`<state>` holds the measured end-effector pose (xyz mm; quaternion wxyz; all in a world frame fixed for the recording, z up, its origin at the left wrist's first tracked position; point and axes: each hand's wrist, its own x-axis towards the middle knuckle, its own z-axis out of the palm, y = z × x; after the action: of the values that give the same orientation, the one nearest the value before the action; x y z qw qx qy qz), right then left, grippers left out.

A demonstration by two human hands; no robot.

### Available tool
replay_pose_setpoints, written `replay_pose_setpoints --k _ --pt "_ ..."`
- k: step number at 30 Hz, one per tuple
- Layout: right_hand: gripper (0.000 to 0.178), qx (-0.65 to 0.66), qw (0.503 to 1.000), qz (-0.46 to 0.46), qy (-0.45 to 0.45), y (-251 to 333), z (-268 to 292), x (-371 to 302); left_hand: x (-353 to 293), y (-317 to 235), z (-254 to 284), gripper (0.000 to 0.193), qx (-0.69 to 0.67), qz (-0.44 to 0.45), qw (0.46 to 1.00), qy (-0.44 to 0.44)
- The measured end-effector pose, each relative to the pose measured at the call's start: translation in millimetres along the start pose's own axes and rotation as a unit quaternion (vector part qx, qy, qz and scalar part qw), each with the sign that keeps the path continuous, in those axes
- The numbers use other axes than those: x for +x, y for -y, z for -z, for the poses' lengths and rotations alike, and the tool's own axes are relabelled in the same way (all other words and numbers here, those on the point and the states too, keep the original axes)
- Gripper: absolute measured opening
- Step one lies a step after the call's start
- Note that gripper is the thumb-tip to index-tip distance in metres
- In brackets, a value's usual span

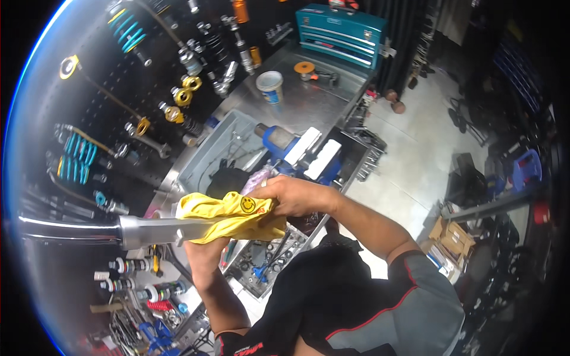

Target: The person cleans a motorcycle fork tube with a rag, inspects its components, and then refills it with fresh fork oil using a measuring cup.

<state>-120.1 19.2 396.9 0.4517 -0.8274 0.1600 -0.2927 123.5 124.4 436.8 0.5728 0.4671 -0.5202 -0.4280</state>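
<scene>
A motorcycle fork leg [151, 231] juts out to the left, its shiny chrome tube [71, 230] running into a thicker grey section. Yellow cloth [222, 213] with a round black smiley print is draped around the grey section's right end. My left hand [205, 258] comes up from below and grips the fork leg beneath the cloth, its fingers mostly hidden. From the right, my right hand [297, 196] is closed on the cloth with the fingers bunched into it. A ring shows on one of its fingers. The cloth hides the covered end of the fork leg.
Beyond my hands, a blue bench vise [279, 141] with white jaw covers stands beside a grey plastic tray [208, 148]. A white tub [271, 86] and a teal toolbox [338, 35] sit on the metal bench. An open parts drawer [261, 267] lies below.
</scene>
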Motion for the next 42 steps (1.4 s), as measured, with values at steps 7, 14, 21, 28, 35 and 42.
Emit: replay_pose_setpoints --k 7,14,21,28,35,42 --pt "0.045 -0.101 0.986 -0.130 0.014 -19.3 74.5 -18.8 28.4 83.7 -53.4 0.053 0.066 0.026 0.997 -0.016" --pt "0.041 -0.259 0.957 -0.075 -0.106 -76.2 111.7 -26.8 63.9 135.7 -114.1 0.056 0.030 0.021 0.999 0.027" --pt "0.043 -0.230 0.961 -0.053 -0.142 -106.0 111.5 -44.9 79.3 146.5 -141.3 0.052 0.042 0.029 0.998 0.040" --pt "0.042 -0.178 0.959 -0.080 -0.207 -143.5 107.7 -61.2 92.4 180.7 -135.7 0.051 -0.011 0.010 1.000 0.007" --pt "0.043 -0.143 0.958 -0.147 -0.199 -143.5 103.1 -75.4 94.3 155.7 -148.8 0.052 0.050 0.040 0.997 0.041" --pt "0.032 -0.102 0.804 -0.165 -0.562 -152.9 50.9 -143.9 95.6 162.5 -140.6 0.048 0.085 0.021 0.995 0.040"
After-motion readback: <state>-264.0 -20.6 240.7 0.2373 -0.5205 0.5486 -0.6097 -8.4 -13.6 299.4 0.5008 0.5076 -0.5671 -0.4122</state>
